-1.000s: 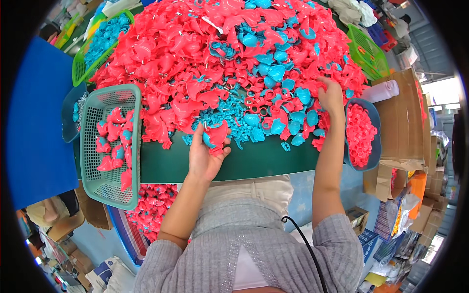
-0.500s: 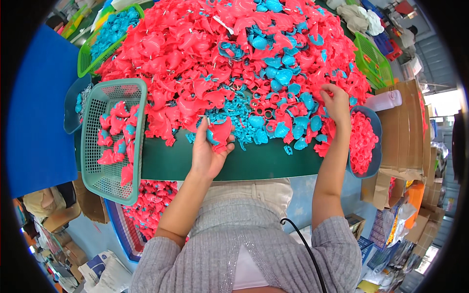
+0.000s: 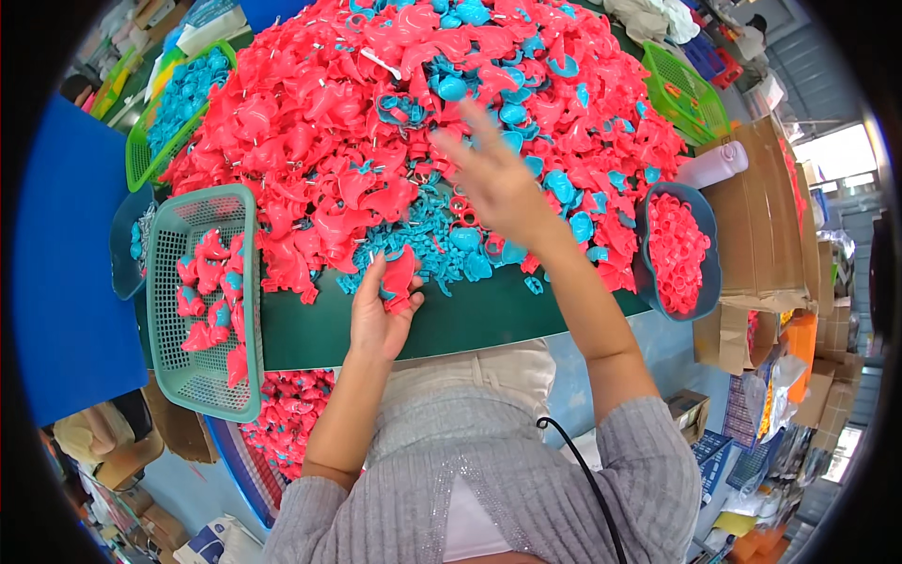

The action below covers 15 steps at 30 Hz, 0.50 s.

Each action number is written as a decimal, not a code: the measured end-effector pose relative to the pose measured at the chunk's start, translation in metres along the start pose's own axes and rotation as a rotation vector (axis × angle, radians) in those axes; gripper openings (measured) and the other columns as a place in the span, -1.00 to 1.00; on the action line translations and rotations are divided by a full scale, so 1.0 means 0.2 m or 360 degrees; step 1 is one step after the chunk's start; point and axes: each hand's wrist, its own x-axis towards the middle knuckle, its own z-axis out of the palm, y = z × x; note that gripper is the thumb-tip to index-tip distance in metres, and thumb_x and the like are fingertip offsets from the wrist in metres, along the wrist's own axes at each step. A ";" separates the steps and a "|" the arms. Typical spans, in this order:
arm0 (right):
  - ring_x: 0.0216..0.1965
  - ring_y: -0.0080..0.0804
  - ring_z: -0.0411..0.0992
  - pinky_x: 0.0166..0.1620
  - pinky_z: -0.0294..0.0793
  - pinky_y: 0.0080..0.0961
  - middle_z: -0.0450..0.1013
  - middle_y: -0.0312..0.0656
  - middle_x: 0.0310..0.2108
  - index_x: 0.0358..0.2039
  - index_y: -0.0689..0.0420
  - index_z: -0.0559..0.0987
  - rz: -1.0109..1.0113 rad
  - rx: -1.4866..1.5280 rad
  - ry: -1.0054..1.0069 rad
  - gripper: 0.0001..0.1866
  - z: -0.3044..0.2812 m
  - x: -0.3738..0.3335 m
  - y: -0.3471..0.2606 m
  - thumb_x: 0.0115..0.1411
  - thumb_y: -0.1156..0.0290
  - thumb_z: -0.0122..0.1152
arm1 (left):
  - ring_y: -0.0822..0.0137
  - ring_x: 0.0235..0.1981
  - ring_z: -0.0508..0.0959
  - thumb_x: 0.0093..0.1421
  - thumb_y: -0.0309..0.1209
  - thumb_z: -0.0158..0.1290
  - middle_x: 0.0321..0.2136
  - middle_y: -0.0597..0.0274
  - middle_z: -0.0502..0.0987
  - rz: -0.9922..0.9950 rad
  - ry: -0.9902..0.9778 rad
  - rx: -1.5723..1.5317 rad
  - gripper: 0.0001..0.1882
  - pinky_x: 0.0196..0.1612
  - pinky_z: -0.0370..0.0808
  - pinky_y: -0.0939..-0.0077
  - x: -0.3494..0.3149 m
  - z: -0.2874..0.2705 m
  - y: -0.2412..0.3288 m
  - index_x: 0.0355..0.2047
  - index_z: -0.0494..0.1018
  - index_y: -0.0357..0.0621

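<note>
My left hand point(image 3: 378, 324) is closed round a glossy red plastic part point(image 3: 399, 273) with a blue piece at its side, near the table's front edge. My right hand point(image 3: 505, 193) is over the middle of the heap, its fingers stretched apart and blurred by motion; nothing shows in them. Below and around it spreads a big pile of red plastic shells point(image 3: 324, 150) mixed with blue cup-shaped pieces point(image 3: 561, 186). Small blue parts point(image 3: 418, 230) lie just beyond my left hand.
On the left, a green-grey basket point(image 3: 252, 310) holds several red-and-blue pieces. A dark blue bin point(image 3: 711, 291) of small red parts stands at right, beside a pale pink bottle point(image 3: 714, 165) and a cardboard box point(image 3: 747, 216). Green baskets point(image 3: 139, 164) flank the heap; the tabletop point(image 3: 310, 329) is green.
My right hand has swung left from the heap's right side to its middle. My left hand keeps the red part. The whole view has shifted slightly.
</note>
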 end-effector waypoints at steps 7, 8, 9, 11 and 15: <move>-0.24 0.00 0.50 -0.20 0.46 -0.24 0.52 0.04 -0.32 -0.15 0.21 0.47 0.1398 -0.0978 0.0236 -0.54 -0.29 -0.16 0.73 0.02 0.19 0.31 | 0.37 -0.41 0.52 0.23 -0.12 0.02 -0.28 0.16 0.54 0.0037 0.0011 -0.0028 -0.63 -0.41 0.44 0.48 0.01 -0.08 0.00 -0.15 0.38 -0.15; -0.25 0.03 0.48 -0.23 0.45 -0.15 0.50 0.09 -0.34 -0.18 0.24 0.45 0.1632 -0.1019 0.0235 -0.48 -0.30 -0.17 0.77 -0.05 0.16 0.37 | 0.37 -0.41 0.52 0.23 -0.12 0.02 -0.28 0.16 0.54 -0.0003 0.0000 -0.0032 -0.64 -0.41 0.44 0.48 0.01 -0.08 -0.01 -0.14 0.38 -0.15; -0.25 0.03 0.48 -0.23 0.45 -0.15 0.50 0.09 -0.34 -0.18 0.24 0.45 0.1635 -0.1021 0.0236 -0.48 -0.31 -0.18 0.81 -0.05 0.16 0.37 | 0.37 -0.41 0.52 0.23 -0.12 0.02 -0.28 0.16 0.54 -0.0007 -0.0001 -0.0030 -0.64 -0.41 0.44 0.48 0.01 -0.07 -0.01 -0.14 0.38 -0.15; -0.31 0.05 0.50 -0.24 0.45 -0.11 0.50 0.11 -0.39 -0.20 0.27 0.41 0.1329 -0.0952 0.0269 -0.38 -0.34 -0.25 0.93 -0.17 0.15 0.46 | 0.37 -0.39 0.53 0.24 -0.13 0.02 -0.27 0.17 0.54 -0.0046 -0.0030 -0.0007 -0.65 -0.40 0.44 0.48 0.01 -0.02 -0.03 -0.14 0.38 -0.13; -0.50 -0.53 0.41 -0.51 0.40 -0.55 0.43 -0.25 -0.52 -0.02 0.32 0.35 0.1500 -0.0155 0.0456 -0.46 -0.39 -0.35 0.97 -0.04 0.50 0.30 | 0.36 -0.38 0.53 0.24 -0.14 0.02 -0.27 0.16 0.54 -0.0053 -0.0044 -0.0006 -0.66 -0.39 0.44 0.47 0.03 0.02 -0.02 -0.15 0.39 -0.14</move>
